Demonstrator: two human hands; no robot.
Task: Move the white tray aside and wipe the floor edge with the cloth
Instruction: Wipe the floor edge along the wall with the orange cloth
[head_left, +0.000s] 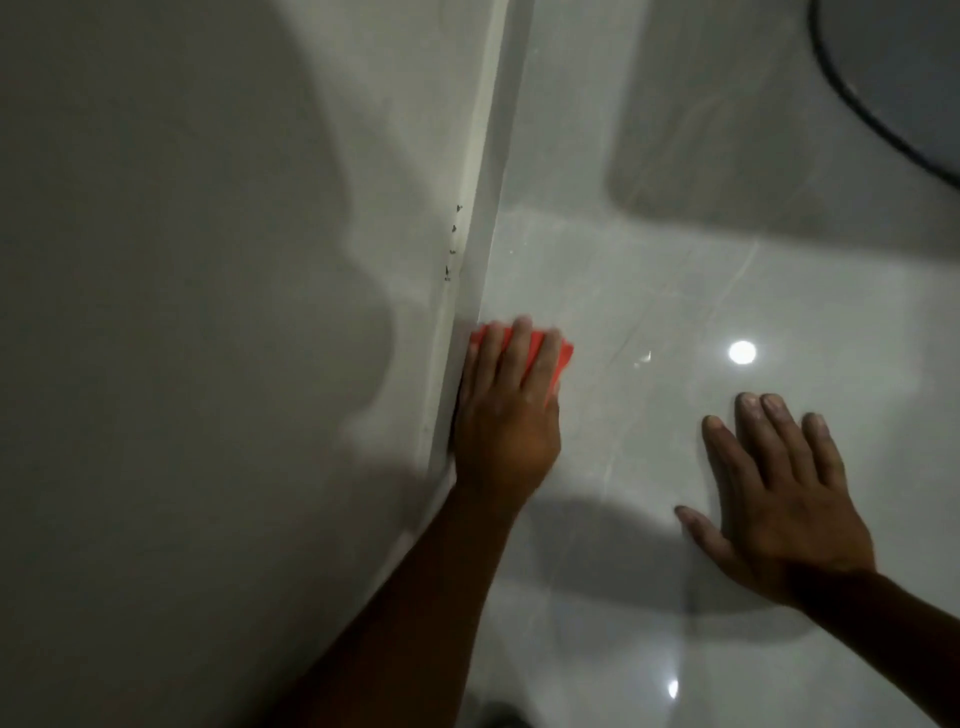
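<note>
Right hand lies flat, fingers spread, on glossy floor; left hand presses red cloth against baseboard.

Orange-red cloth, glossy pale grey floor with faint veining, off-white baseboard, grey wall

A grey wall with small dark marks above its pale skirting; a dark curved object sits top right.

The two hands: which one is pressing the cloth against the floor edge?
The left hand, on the orange cloth beside the wall base. The right hand lies flat on bare floor, holding nothing.
</note>
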